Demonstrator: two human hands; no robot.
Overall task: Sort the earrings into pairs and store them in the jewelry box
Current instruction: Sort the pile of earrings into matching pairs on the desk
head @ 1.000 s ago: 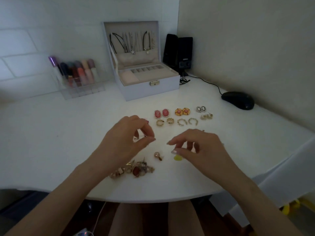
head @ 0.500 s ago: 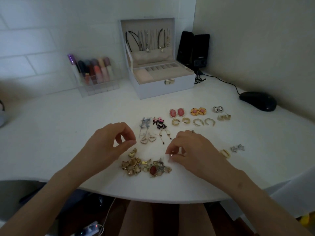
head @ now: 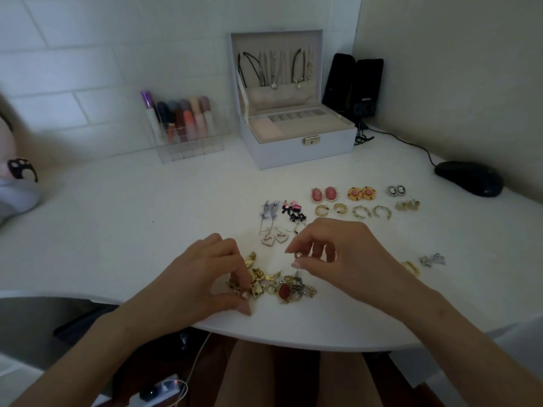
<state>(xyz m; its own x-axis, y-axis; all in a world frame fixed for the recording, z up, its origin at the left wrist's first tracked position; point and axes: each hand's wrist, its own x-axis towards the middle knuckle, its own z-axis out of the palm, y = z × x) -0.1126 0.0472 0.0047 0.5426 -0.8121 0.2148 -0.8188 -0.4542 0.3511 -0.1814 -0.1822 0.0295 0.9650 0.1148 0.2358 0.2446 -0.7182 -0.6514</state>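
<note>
An unsorted heap of earrings (head: 286, 286) lies near the table's front edge. My left hand (head: 205, 274) is down in the heap's left side, its fingertips pinching a gold earring (head: 249, 286). Just above the heap, my right hand (head: 338, 254) pinches a small pearl earring (head: 298, 255). Sorted pairs lie in rows beyond the hands: pink ovals (head: 323, 194), orange rounds (head: 360, 193), gold hoops (head: 330, 210), pearl hearts (head: 274, 238). The white jewelry box (head: 296, 145) stands open at the back, necklaces hanging in its lid.
A clear organizer with lip glosses (head: 185, 127) stands left of the box. Black speakers (head: 354, 86) and a black mouse (head: 468, 177) with its cable sit at the back right. Gold (head: 411, 268) and silver earrings (head: 432, 259) lie right of my right hand. The table edge curves just below the heap.
My left hand dropped from hovering into the heap and took hold of a gold earring. My right hand lifted off the heap with a pearl earring. The camera view shifted.
</note>
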